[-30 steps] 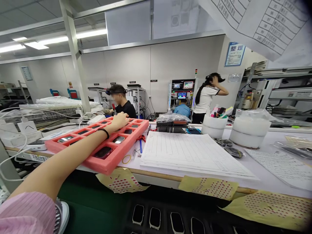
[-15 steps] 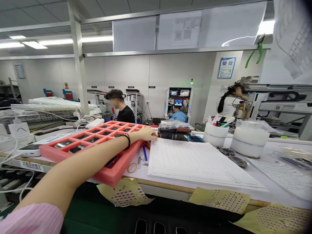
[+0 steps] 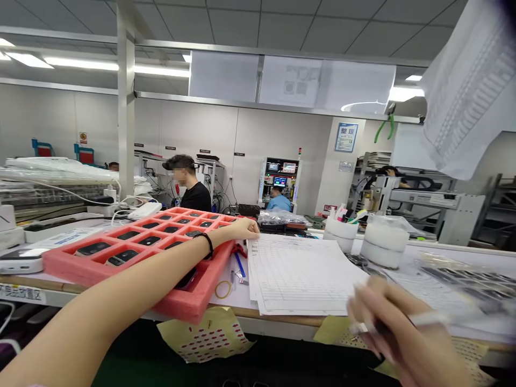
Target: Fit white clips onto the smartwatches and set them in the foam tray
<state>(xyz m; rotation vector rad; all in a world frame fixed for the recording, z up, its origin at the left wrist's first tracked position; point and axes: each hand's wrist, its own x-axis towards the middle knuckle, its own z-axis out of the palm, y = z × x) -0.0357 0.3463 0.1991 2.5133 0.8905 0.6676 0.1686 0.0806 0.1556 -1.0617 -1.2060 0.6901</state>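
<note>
My left hand [image 3: 243, 229] reaches past the foam tray, fingers closed at the upper left corner of the printed paper sheets [image 3: 300, 277]. The sheets lie slightly fanned on the bench. Below the arm is the red foam tray [image 3: 209, 287], with dark phone-like parts in many of its compartments. At the lower right, my right hand [image 3: 403, 328], smeared by motion, is closed around a white pen [image 3: 431, 319], near the sheets' front right corner.
Two white round tubs [image 3: 385, 242] stand behind the sheets, one with pens. A yellow rubber band [image 3: 223, 289] and a blue strip [image 3: 240, 265] lie between tray and paper. Yellow dotted sheets [image 3: 203, 336] hang at the bench edge. A co-worker [image 3: 195, 191] sits beyond.
My right hand has come into view from the lower right with a pen. The paper sheets have spread apart slightly at the left edge. My left hand stays at their corner; the view has tilted up.
</note>
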